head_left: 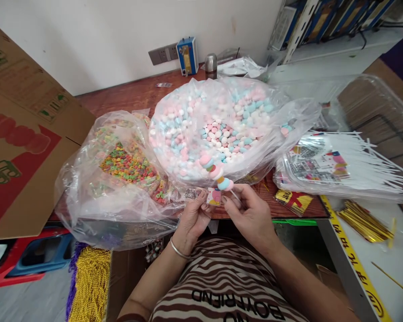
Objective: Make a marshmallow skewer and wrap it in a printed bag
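Grips candy skewer by stick in closed right hand, likely to avoid squashing it; pinches printed packet in left hand.

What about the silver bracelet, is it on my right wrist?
No, the silver bracelet circles the left wrist, while the right wrist is bare.

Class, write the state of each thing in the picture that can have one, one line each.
Left hand: closed on a printed packet
Right hand: closed on the candy stick
Candy stick: threaded, tilted
Sweets bag: open
Rings bag: open
Metal flask: upright
Gold ties: bunched
White sticks: piled
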Demonstrator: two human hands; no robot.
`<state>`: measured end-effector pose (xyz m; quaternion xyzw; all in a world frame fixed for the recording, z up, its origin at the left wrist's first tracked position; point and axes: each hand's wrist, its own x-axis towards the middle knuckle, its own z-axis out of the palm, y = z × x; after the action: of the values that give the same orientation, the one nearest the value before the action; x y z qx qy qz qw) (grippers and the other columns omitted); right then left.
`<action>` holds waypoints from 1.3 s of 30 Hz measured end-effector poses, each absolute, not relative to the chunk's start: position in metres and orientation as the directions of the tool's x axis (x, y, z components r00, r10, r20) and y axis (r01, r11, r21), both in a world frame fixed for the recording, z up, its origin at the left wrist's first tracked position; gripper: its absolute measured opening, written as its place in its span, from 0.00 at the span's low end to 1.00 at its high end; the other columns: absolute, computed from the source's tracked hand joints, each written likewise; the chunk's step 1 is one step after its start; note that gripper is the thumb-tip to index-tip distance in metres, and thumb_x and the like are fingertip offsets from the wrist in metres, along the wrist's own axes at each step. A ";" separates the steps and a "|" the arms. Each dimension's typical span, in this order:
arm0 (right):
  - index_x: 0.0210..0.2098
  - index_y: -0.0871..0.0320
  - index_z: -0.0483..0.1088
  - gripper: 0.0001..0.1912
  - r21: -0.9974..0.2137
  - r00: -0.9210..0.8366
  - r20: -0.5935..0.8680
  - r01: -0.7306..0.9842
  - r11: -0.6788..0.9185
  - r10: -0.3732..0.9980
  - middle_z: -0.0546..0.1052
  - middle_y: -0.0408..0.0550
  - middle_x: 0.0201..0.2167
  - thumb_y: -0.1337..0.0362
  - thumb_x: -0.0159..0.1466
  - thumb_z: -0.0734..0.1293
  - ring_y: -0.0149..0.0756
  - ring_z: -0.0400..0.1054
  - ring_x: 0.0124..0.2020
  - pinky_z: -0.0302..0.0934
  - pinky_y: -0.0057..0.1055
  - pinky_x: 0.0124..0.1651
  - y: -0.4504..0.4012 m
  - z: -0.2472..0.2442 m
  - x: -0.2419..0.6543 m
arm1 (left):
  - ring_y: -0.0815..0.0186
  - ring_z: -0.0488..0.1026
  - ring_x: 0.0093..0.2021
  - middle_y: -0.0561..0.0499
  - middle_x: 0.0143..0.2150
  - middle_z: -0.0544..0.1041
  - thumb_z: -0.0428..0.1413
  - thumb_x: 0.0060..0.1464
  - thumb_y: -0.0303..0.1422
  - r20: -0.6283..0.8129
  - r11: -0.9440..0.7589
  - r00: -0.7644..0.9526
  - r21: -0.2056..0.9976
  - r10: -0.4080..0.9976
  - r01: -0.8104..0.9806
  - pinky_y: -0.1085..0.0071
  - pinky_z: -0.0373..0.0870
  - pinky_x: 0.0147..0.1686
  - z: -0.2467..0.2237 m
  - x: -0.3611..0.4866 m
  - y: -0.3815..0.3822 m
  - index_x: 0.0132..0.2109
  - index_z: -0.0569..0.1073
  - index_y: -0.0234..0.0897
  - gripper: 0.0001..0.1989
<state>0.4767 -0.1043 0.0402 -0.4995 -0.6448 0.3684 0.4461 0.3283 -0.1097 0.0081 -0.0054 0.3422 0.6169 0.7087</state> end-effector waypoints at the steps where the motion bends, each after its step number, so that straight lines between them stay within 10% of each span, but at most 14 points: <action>1: 0.43 0.56 0.72 0.07 -0.921 -0.112 0.206 0.314 0.231 0.972 0.75 0.41 0.29 0.61 0.68 0.66 0.30 0.67 0.26 0.61 0.25 0.30 -0.107 0.042 0.482 | 0.83 0.58 0.19 0.60 0.24 0.67 0.73 0.43 0.25 -0.508 0.220 -0.007 0.385 0.861 -0.896 0.85 0.59 0.20 0.008 0.326 -0.108 0.31 0.72 0.31 0.16; 7: 0.45 0.54 0.76 0.09 -0.816 -0.198 0.358 0.407 0.409 0.912 0.77 0.44 0.33 0.66 0.71 0.63 0.32 0.71 0.32 0.65 0.25 0.37 -0.125 0.037 0.522 | 0.82 0.56 0.18 0.61 0.21 0.60 0.63 0.57 0.23 -0.533 0.116 -0.056 0.284 0.844 -0.952 0.84 0.58 0.20 0.013 0.310 -0.100 0.29 0.69 0.33 0.12; 25: 0.45 0.54 0.77 0.09 -0.859 -0.220 0.321 0.343 0.381 0.921 0.78 0.44 0.32 0.67 0.70 0.64 0.32 0.72 0.31 0.67 0.25 0.35 -0.135 0.031 0.519 | 0.80 0.52 0.19 0.61 0.22 0.58 0.71 0.50 0.33 -0.454 0.142 -0.021 0.323 0.891 -0.936 0.80 0.57 0.20 0.012 0.316 -0.104 0.26 0.65 0.34 0.20; 39: 0.53 0.54 0.76 0.14 -0.342 -0.385 0.568 0.694 0.633 0.728 0.80 0.45 0.32 0.69 0.70 0.66 0.29 0.74 0.28 0.61 0.26 0.32 -0.142 0.027 0.536 | 0.80 0.59 0.21 0.59 0.23 0.67 0.77 0.33 0.35 -0.425 0.101 -0.153 0.518 0.892 -0.849 0.83 0.60 0.20 0.015 0.317 -0.101 0.28 0.71 0.33 0.23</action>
<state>0.5359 -0.1419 0.0270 -0.4275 -0.8317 0.0238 0.3534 0.3169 -0.1014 0.0147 0.0297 0.3579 0.6698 0.6500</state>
